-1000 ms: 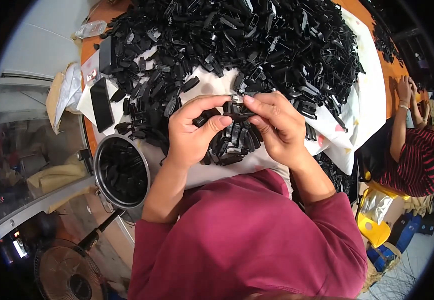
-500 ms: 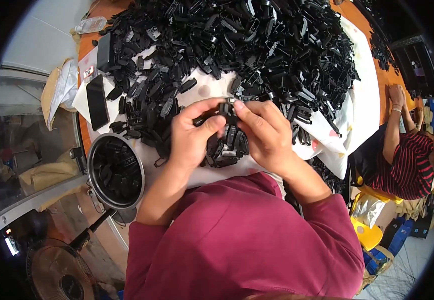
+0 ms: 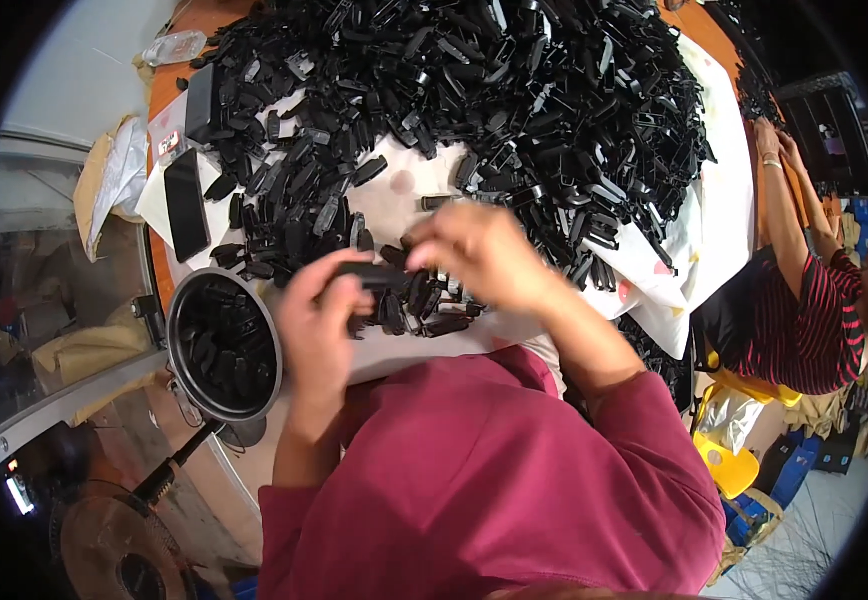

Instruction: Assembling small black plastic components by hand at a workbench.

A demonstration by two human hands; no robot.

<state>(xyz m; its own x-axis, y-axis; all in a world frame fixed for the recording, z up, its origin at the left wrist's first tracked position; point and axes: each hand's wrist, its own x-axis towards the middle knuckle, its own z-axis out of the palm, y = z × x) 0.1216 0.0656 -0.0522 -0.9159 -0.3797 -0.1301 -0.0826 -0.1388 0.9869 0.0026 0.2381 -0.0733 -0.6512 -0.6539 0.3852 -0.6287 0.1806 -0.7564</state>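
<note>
The left hand (image 3: 314,315) clamps its fingers on an elongated black plastic part (image 3: 382,275), above the white-covered orange table (image 3: 165,86) near its front edge. The right hand (image 3: 481,250) is just beside the part; blur prevents telling whether its fingers are apart.

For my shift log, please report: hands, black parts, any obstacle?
Left hand gripping black plastic part. Right hand blurred, grip unclear. Loose black parts close by.

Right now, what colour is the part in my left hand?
The part in your left hand is black, though blurred, in the head view.
</note>
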